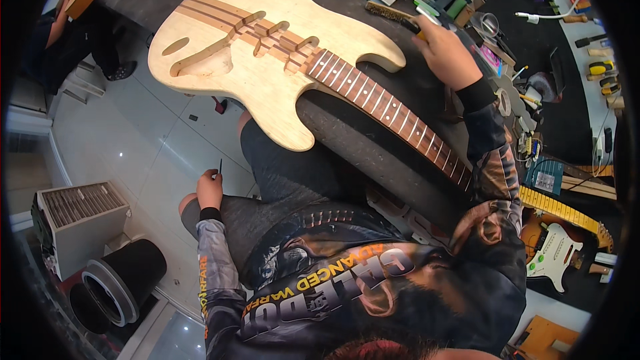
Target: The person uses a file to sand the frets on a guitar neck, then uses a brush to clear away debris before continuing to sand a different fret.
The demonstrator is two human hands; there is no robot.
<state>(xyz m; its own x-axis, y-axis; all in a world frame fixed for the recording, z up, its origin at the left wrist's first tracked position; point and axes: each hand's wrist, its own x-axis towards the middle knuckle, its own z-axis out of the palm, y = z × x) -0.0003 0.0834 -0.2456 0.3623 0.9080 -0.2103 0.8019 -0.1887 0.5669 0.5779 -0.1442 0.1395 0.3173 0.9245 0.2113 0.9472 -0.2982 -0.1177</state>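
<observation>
An unfinished pale wooden guitar body with routed cavities and striped centre wood lies across a dark worktop. Its attached neck has a dark fretboard running toward the lower right. Above the neck, my right hand is closed round a brush with brown bristles, near the body's upper horn. My left hand, low beside my knee and away from the guitar, pinches a thin dark tool too small to identify.
A co-worker at upper left holds an orange wooden piece. Sanding blocks, tools and a second guitar crowd the bench's right. A black bin and slatted box stand on the tiled floor at left.
</observation>
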